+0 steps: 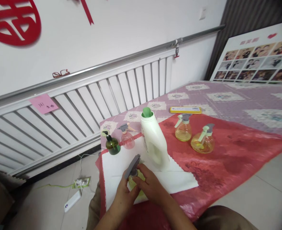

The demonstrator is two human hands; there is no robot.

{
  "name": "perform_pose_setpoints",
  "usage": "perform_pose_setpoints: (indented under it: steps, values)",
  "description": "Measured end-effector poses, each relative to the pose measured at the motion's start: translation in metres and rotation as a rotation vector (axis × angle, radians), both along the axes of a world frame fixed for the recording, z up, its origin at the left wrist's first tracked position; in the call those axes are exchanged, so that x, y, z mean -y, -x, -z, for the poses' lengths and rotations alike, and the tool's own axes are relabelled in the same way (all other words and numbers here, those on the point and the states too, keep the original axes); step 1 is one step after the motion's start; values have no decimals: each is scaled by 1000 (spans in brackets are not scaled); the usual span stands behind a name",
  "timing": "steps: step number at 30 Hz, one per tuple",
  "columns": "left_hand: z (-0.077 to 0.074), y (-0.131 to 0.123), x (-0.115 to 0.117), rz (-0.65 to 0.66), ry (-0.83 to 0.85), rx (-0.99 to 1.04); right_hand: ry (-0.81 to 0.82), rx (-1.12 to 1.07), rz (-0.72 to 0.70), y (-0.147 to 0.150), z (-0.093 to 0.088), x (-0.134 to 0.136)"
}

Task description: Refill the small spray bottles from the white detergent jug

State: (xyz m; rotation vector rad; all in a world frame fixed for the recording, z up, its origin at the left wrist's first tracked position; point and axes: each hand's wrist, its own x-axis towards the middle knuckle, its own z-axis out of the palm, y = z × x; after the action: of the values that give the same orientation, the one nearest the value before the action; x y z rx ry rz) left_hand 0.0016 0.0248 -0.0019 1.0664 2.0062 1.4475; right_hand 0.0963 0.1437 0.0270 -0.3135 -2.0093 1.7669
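A small spray bottle (132,167) with a grey trigger head and yellowish body is between my hands, low over the white sheet (179,181). My left hand (125,192) wraps round its left side. My right hand (148,183) closes on it from the right, fingers at the neck below the head. They hide much of the body. Just beyond stands a large white jug (154,140) with a green spout and no cap on. To its left are a dark green pump bottle (112,145) and a pink spray bottle (127,140).
Two spray bottles with yellow liquid, one nearer the middle (183,131) and one farther right (203,143), stand on the red cloth (229,153). A yellow box (185,110) lies behind them on the patterned tablecloth. A white radiator (117,89) runs along the wall. A power strip (82,182) lies on the floor.
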Motion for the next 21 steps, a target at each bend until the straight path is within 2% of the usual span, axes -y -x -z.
perform_pose_setpoints:
  steps: [21]
  values:
    - [1, 1, 1, 3, -15, 20, 68, -46, -12, 2, 3, 2]
